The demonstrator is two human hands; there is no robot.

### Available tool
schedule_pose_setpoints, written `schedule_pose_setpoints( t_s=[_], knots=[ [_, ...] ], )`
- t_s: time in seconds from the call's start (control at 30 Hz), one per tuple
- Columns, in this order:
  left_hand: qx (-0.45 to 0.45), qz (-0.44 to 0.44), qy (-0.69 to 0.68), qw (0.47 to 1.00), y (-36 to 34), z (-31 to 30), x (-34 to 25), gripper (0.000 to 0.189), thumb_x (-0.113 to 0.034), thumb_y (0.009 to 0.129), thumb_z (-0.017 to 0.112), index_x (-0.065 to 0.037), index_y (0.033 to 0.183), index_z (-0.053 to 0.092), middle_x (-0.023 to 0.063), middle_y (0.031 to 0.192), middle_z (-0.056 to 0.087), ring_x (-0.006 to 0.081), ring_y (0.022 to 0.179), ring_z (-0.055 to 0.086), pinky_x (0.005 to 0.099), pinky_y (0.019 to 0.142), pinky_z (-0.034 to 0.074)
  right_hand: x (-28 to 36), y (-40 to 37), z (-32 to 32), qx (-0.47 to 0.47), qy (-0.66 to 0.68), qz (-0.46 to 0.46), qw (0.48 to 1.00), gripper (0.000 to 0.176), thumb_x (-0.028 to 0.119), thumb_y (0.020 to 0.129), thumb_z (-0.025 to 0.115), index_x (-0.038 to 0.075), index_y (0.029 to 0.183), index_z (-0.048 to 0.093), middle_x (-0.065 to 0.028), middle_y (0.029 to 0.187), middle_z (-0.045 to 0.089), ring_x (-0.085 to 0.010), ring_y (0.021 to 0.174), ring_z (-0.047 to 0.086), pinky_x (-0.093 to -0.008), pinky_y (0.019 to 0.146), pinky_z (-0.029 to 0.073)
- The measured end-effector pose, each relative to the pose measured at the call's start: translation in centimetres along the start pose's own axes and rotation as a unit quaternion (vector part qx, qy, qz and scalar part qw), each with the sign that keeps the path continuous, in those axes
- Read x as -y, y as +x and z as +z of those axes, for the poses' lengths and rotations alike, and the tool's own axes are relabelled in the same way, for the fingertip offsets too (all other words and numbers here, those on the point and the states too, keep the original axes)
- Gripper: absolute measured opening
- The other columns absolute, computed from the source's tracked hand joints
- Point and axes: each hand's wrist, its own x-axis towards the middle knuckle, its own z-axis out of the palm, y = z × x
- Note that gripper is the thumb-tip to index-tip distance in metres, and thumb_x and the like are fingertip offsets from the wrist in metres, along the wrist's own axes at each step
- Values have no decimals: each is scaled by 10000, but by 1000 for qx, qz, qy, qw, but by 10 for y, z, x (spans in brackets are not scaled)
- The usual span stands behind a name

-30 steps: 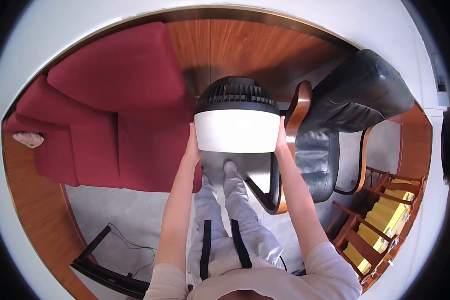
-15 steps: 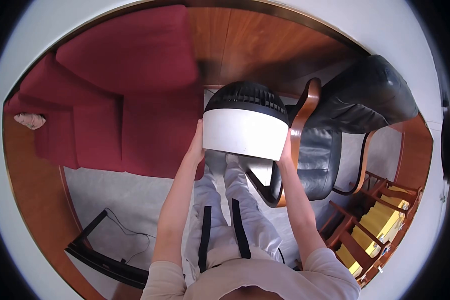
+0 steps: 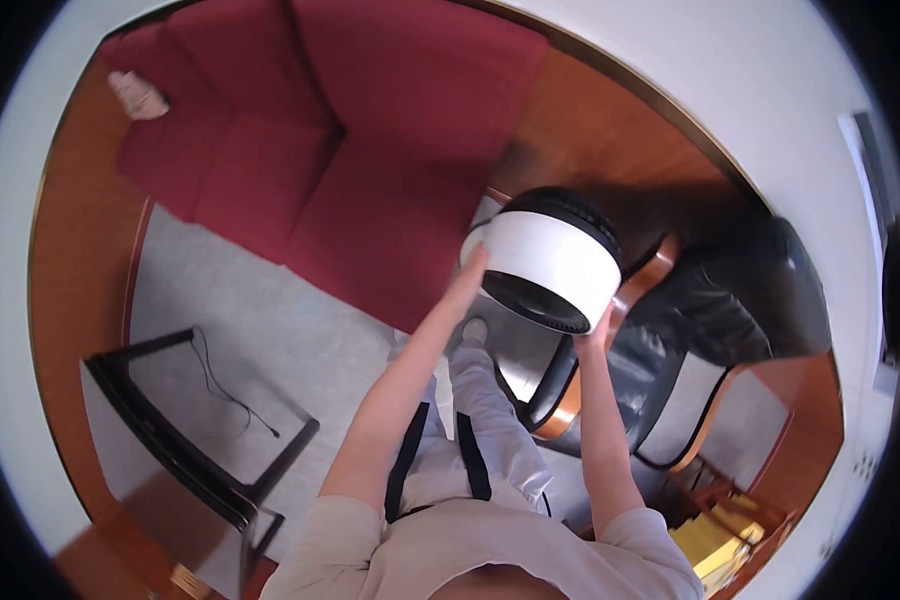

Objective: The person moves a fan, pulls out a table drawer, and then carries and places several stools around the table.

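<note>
A round appliance with a white band (image 3: 550,255) and black slatted parts is held up in front of me, between the sofa and the black armchair. My left hand (image 3: 469,272) presses against its left side with the palm. On its lower right side, my right hand (image 3: 598,332) grips the white edge, its fingers partly hidden. The appliance is tilted, so its dark recessed face (image 3: 538,302) shows toward me.
The red sofa (image 3: 370,220) lies to the left and ahead. A black leather armchair (image 3: 740,290) with wooden arms stands at the right. At lower left are a black frame (image 3: 170,440) and a cable (image 3: 215,385). Yellow items (image 3: 715,540) sit at lower right.
The view has turned, and the room appears rotated clockwise. The appliance is now further right in view and tilted, with its dark face showing. Both hands still hold it.
</note>
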Motion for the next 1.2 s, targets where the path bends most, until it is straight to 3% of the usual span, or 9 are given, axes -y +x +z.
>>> schedule_pose_setpoints(
  t_s=[0.1,0.2,0.27,0.47,0.6,0.77,0.93,1.07,1.2],
  knots=[
    [32,12,13,999,-42,-13,5,557,-404,839,401,-88,1276,265,84,1275,329,180,1166,305,307,943,247,-3,-10,-10,24,41,40,998,486,447,866,222,123,1197,368,-31,1162,456,-210,1060,434,-345,903,340],
    [109,-53,28,992,-91,-50,38,507,-422,820,434,-106,1214,391,61,1158,460,147,1072,402,296,854,339,-20,-31,-40,-19,-145,97,984,720,658,754,232,175,1288,227,-46,1329,242,-242,1224,214,-446,969,177],
    [86,2,26,996,-129,-73,73,468,-413,806,457,-117,1168,450,44,1086,509,138,1014,443,271,809,362,-28,-63,-35,-2,-195,132,972,757,647,758,266,118,1295,199,-106,1320,249,-277,1206,257,-431,955,224],
    [-94,-166,-74,979,-268,-189,126,417,-374,785,492,-121,1117,486,18,1015,524,132,901,485,277,750,388,-98,-149,-37,34,-343,205,916,620,553,790,375,70,1179,377,-91,1123,468,-224,952,489,-358,747,415],
    [-202,-65,-121,970,-351,-270,171,394,-360,788,485,-124,1104,489,12,979,530,127,879,487,281,733,391,-164,-189,3,96,-433,243,863,503,442,809,442,59,1134,409,-97,1056,501,-200,874,511,-354,723,428],
    [-417,-73,-271,864,-439,-314,193,325,-306,802,472,-111,1061,495,23,967,534,132,871,499,284,741,393,-236,-220,93,232,-548,232,769,369,325,820,476,56,1073,456,-91,967,535,-163,806,525,-306,679,436],
    [-471,-89,-347,806,-472,-313,221,314,-276,802,459,-110,1067,489,20,959,533,123,853,507,283,747,393,-286,-249,187,385,-634,136,657,269,260,825,487,61,1003,508,-31,828,567,-107,689,541,-224,597,432],
    [-485,-103,-381,780,-460,-319,215,329,-265,788,481,-94,1069,493,23,937,540,115,843,512,267,748,395,-320,-242,227,411,-644,151,628,248,227,820,486,62,1004,509,-21,824,564,-91,675,538,-216,585,433],
    [-507,7,-377,775,-425,-342,227,307,-221,777,505,-46,1028,528,19,822,560,99,760,498,228,704,399,-352,-225,264,385,-677,167,605,234,214,813,490,65,993,514,-18,813,565,-94,670,541,-219,584,437]
  ],
)
